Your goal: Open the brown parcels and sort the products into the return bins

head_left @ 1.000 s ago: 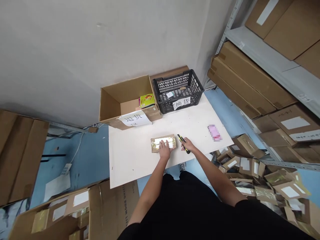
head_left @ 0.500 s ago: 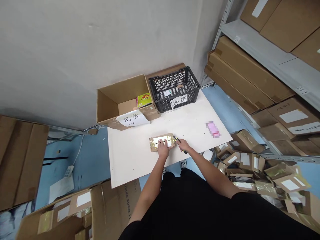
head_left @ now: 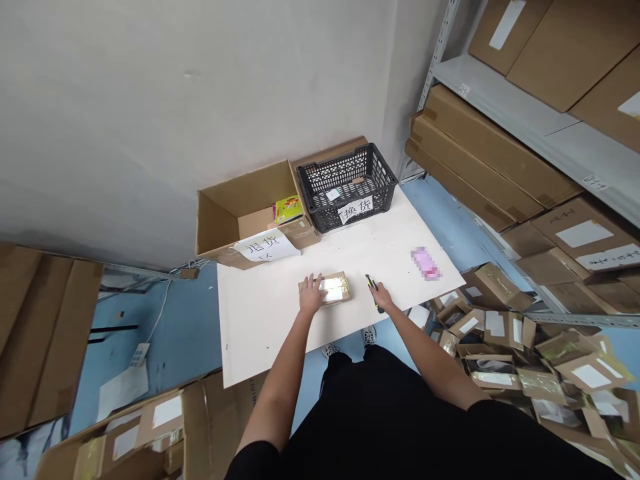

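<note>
A small taped cardboard parcel (head_left: 334,289) with a white label lies flat on the white table (head_left: 260,320). My left hand (head_left: 312,294) rests on the parcel's left end, fingers spread over it. My right hand (head_left: 383,297) is to the right of the parcel, closed around a yellow and black utility knife (head_left: 372,287) whose tip points away from me. A gap of bare table separates the knife from the parcel.
At the table's back stand an open cardboard box (head_left: 245,210) with a paper sign and a black plastic crate (head_left: 346,187) with a sign. A pink item (head_left: 425,263) lies at the right. Many small parcels (head_left: 515,347) are heaped on the floor at the right, below shelves of boxes (head_left: 500,167).
My left hand slid from the parcel's middle to its left end. My right hand drew the knife away from the parcel's right edge, to the right.
</note>
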Demonstrator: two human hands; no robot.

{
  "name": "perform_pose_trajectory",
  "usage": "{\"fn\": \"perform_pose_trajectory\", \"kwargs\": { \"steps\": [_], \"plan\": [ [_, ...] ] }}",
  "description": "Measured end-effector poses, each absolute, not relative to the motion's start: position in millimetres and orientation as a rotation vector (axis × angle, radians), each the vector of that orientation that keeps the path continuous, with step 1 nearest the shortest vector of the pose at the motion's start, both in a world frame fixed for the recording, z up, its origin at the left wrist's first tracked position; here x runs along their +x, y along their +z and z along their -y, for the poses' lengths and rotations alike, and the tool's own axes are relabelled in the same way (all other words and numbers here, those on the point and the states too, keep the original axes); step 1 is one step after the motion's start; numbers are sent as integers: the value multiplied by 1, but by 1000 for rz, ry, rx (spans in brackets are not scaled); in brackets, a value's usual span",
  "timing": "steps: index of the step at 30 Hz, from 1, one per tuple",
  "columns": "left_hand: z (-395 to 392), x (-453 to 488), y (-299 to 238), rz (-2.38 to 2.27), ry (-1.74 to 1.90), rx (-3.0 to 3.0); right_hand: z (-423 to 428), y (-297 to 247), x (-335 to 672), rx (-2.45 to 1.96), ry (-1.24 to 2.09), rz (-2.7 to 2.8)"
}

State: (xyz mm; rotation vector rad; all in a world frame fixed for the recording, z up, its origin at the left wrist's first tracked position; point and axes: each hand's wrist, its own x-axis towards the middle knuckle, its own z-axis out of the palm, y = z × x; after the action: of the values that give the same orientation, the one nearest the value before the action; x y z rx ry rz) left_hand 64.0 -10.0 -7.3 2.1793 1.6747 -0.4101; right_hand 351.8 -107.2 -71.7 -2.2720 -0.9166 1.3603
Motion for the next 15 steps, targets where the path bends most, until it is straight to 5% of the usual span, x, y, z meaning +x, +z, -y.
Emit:
{"fn": "perform_pose_trajectory", "kwargs": {
  "steps": [15],
  "plan": [
    [22,37,-14,-1912,-482,1974,106,-102,347,-2477,1036,1243]
  ]
}}
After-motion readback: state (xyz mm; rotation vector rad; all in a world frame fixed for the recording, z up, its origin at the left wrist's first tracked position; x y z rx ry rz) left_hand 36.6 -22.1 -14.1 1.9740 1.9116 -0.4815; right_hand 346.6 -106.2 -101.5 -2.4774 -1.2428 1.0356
